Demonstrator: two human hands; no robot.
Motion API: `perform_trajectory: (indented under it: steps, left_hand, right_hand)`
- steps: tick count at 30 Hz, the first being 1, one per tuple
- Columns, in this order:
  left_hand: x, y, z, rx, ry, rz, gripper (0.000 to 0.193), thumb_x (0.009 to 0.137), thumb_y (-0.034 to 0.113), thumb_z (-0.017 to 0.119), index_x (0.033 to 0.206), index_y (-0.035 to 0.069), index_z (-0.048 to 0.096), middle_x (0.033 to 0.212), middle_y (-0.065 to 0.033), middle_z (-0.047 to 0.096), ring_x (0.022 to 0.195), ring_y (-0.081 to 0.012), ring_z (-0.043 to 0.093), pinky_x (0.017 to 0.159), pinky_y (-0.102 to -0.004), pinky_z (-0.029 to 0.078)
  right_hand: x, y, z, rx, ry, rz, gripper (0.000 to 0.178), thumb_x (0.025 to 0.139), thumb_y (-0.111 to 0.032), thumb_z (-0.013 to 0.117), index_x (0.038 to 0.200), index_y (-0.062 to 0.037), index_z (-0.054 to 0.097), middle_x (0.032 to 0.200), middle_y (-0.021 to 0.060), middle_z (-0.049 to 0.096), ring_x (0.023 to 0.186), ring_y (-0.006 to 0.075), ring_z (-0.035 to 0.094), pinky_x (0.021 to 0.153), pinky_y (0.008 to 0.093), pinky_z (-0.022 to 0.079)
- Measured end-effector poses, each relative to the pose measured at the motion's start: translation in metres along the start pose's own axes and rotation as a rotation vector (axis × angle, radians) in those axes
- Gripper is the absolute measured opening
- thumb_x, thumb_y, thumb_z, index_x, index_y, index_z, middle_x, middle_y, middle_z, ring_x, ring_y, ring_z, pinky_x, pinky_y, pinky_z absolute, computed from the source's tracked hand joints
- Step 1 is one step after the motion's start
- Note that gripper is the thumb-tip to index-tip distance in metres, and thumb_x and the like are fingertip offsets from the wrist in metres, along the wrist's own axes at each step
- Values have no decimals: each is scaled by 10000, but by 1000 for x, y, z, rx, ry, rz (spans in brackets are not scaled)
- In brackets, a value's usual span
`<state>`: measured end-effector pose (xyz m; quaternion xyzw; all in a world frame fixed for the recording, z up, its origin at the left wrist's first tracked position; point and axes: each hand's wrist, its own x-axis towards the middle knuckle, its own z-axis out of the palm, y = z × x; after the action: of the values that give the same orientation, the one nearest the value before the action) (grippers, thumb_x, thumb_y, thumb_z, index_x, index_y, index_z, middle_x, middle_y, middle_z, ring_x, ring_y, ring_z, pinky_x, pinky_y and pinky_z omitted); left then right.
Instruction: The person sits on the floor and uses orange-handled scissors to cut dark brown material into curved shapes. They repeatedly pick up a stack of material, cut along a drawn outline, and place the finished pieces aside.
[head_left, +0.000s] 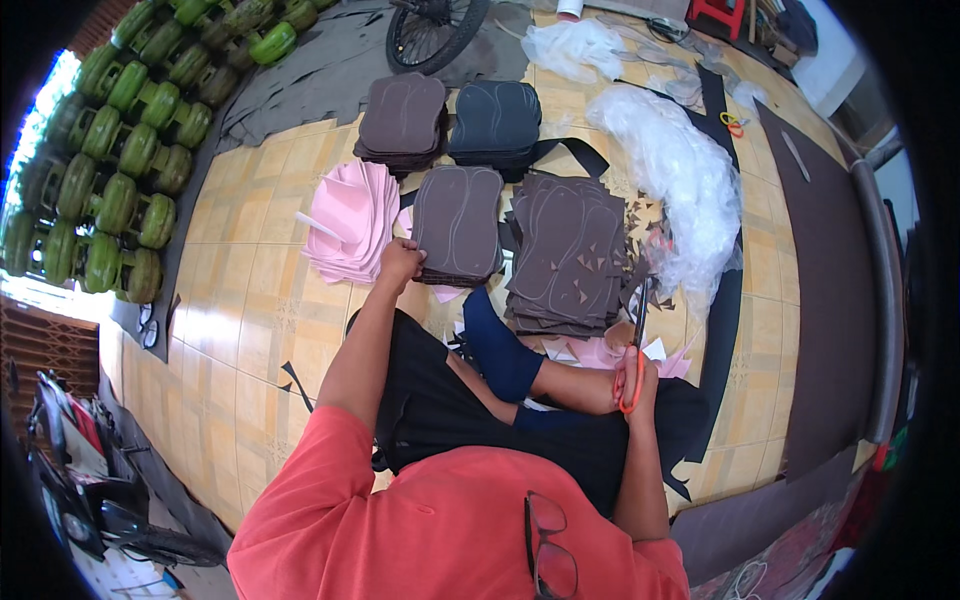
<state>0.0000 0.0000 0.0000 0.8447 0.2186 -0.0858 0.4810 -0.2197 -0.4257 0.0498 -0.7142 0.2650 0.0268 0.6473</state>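
Observation:
My right hand [637, 385] is closed round the orange handles of a pair of scissors [641, 318], whose dark blades point away from me. With my left hand [401, 262], I pinch the near left corner of the top brown cut piece [458, 222] on a neat stack with rounded corners and pale curved lines. Right of it lies a looser pile of brown sheets [568, 245] with similar lines and small triangular scraps on top. A fanned pile of pink sheets [350, 222] lies just left of my left hand.
Behind stand another brown stack [402, 115] and a black stack [494, 115]. Crumpled clear plastic [680, 180] and yellow-handled scissors [732, 124] lie to the right, near a dark sheet roll [875, 300]. Green gas cylinders [100, 180] stand far left; a wheel [430, 35] is at the back.

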Motion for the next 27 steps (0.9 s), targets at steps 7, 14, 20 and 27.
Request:
perform_trajectory:
  steps: [7,14,20,27]
  left_hand:
    - [-3,-4,-7,263,243,209,335,782,53,711,1054,-62,553,776,-155,624,647,-294,609,603,-408,499]
    - [-88,65,79,505,28,731,411,794,212,734,1077,-44,580,1077,-248,560,984,-417,564,869,-460,461]
    - [-119,89,140,662,-88,674,457,749,241,787,1010,-64,568,1027,-237,572,995,-396,582,851,-429,506]
    - [-99,107,144,679,-126,571,548,680,258,846,1015,-63,555,1063,-243,579,1003,-402,608,840,-432,518]
  right_hand:
    - [7,10,12,-48,3,-17,467,960,-448,538,733,-40,549,470,-3,422,354,93,428,330,249,314]
    - [5,9,1,-60,19,25,423,944,-424,584,749,-49,570,495,-19,438,374,80,430,352,239,315]
    - [4,6,0,38,-11,51,417,934,-424,608,755,-49,572,491,-20,443,367,71,423,351,234,313]
    - [4,4,-1,61,-4,47,405,928,-434,616,785,-58,578,477,-27,428,354,70,414,342,233,306]
